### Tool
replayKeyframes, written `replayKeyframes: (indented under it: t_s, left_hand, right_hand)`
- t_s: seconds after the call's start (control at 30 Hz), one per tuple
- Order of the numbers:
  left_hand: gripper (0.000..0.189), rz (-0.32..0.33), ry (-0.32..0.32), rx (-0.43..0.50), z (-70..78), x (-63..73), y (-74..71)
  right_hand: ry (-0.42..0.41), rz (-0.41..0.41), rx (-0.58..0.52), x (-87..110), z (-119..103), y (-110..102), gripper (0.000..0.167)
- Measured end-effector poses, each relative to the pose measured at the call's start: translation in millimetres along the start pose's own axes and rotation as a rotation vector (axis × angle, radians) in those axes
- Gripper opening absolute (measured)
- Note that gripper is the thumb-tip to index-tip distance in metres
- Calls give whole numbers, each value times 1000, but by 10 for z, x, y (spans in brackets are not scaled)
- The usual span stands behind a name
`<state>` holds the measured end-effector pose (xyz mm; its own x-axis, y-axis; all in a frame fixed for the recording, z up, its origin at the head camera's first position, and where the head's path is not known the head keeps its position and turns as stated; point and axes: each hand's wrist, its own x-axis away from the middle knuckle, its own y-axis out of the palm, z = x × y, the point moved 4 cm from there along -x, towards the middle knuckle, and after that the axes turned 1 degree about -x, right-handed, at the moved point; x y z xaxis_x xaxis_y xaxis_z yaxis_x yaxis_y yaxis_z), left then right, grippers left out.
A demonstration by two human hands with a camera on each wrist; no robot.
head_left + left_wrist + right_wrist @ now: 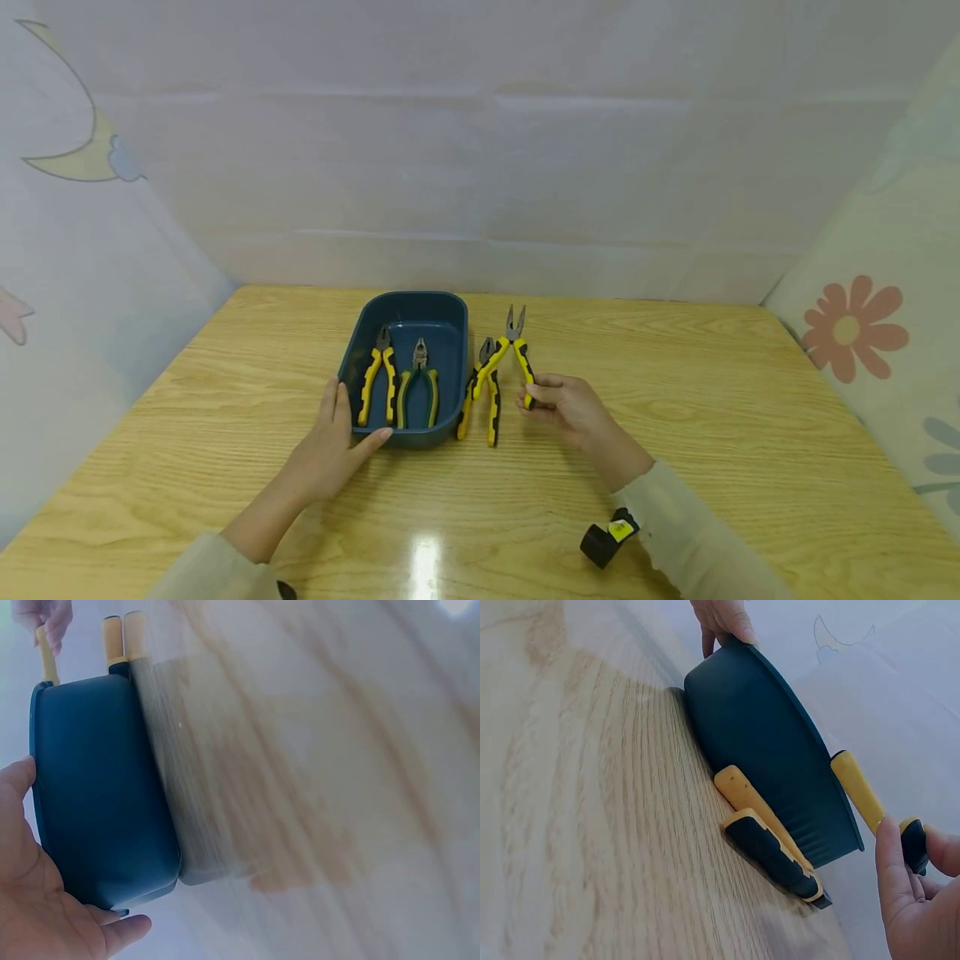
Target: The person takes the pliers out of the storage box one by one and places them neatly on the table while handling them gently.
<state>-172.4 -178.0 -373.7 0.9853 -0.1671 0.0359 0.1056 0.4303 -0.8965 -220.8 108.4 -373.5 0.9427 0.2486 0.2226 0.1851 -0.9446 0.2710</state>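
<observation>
My left hand [322,454] holds the near left corner of a dark blue plastic bin [408,437], fingers along its left wall and thumb at the front rim. Inside lie yellow-and-black pliers [371,379] and green-handled combination pliers [433,400]. With its fingertips, my right hand [577,412] pinches one handle of yellow-and-black long-nose pliers [522,360]. Their jaws point away and stand apart; the other handle reaches left toward the bin's right rim. Beneath that handle, another pair of yellow-and-black pliers [492,412] lies on the table beside the bin, partly hidden.
The wood-grain table [712,400] runs back to a pale hanging sheet [570,183]. Printed sheets stand at both sides, the right one with a red flower [847,329]. A black strap device [603,542] sits at my right wrist.
</observation>
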Motion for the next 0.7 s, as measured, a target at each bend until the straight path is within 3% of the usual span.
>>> replayKeyframes:
  t_s: [0.7]
  left_hand:
    - [95,-9,-6,3,5,1,-3]
  right_hand:
    - [47,3,62,81,97,-237,39]
